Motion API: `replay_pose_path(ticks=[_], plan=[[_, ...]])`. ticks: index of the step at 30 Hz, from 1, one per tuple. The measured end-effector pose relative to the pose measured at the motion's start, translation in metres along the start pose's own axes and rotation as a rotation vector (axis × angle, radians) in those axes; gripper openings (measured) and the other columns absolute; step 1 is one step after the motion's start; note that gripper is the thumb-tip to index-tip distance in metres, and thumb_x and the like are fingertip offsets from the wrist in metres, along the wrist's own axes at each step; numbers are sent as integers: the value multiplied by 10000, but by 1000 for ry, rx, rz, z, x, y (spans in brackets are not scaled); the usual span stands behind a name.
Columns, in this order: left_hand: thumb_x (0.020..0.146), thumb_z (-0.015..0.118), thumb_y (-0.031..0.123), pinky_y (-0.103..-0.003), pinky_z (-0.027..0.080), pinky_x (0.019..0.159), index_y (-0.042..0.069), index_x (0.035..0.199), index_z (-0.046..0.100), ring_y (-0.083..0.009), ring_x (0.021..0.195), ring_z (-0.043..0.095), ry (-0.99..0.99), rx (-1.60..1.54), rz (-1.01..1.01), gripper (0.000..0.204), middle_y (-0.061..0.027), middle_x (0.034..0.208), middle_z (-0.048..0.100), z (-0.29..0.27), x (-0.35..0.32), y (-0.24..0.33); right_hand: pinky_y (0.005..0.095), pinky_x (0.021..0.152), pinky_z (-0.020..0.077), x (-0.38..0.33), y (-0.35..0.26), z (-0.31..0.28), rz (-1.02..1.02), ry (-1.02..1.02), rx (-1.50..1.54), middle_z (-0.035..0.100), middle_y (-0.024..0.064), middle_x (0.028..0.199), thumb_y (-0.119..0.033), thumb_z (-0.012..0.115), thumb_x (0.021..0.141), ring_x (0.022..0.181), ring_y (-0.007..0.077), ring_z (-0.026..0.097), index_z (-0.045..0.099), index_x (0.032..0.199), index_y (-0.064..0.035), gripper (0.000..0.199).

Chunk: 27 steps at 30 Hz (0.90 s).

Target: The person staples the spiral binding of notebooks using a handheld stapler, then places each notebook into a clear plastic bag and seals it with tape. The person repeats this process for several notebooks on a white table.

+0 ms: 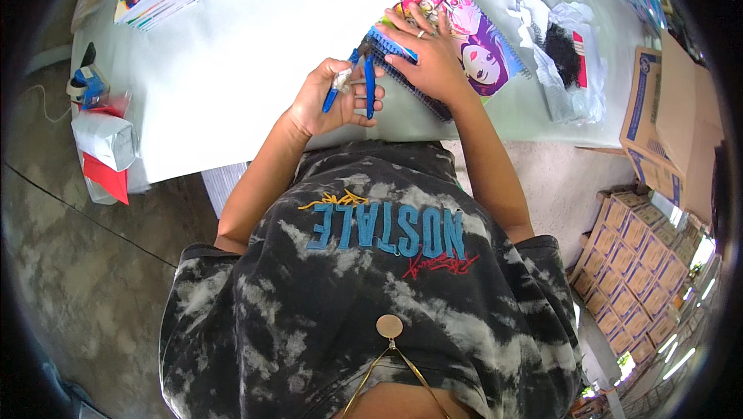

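Note:
My left hand (329, 94) holds a pair of blue-handled pliers (370, 94), its fingers around the handles. Something whitish shows by the thumb. The pliers' dark jaws are at the spiral edge of a notebook (484, 63) with a colourful illustrated cover; whether they grip the coil is too small to tell. Flat on the cover lies my right hand (429, 55), fingers spread, with a ring on one of them. Its thumb rests near the bound edge. Below the top notebook, a dark spiral binding (422, 94) and a blue strip of another cover show.
Stacks of notebooks (159, 5) line the table's far side. On the right lies a white plastic bag (584, 102) with a black tangled bunch (563, 55). A tape dispenser (91, 82) sits at the left edge. Cardboard cartons (631, 264) stand at the right.

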<state>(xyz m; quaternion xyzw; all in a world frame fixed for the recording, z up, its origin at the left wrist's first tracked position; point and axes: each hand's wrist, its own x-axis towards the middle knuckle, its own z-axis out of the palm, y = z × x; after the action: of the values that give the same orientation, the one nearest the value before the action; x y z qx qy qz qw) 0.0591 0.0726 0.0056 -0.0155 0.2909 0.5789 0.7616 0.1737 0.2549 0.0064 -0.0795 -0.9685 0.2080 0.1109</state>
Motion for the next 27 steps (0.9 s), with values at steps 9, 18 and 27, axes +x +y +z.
replay_pose_path(ticks=[9,18,27], plan=[[911,372,495,-396,461,697,55,1113,511,-243,814,596,636,1115,26,504,-71,852,600,13,1,6,553,1088,80,2,-1,3,-15,7,24,441,-43,1363,-257,648,774,1316,296,306,545,1231,-240,469],[909,311,576,-506,435,852,78,1208,500,-325,998,573,95,87,-46,611,-120,1002,590,-9,-10,6,548,1088,101,2,-2,5,-16,34,10,447,-39,1358,-247,652,765,1301,301,331,540,1234,-248,483],[917,329,556,-438,447,800,65,1130,543,-276,934,599,699,1184,10,576,-115,953,598,-6,4,2,545,1093,82,4,-5,5,-11,16,-21,430,-34,1372,-258,650,761,1313,294,313,516,1259,-253,516]])
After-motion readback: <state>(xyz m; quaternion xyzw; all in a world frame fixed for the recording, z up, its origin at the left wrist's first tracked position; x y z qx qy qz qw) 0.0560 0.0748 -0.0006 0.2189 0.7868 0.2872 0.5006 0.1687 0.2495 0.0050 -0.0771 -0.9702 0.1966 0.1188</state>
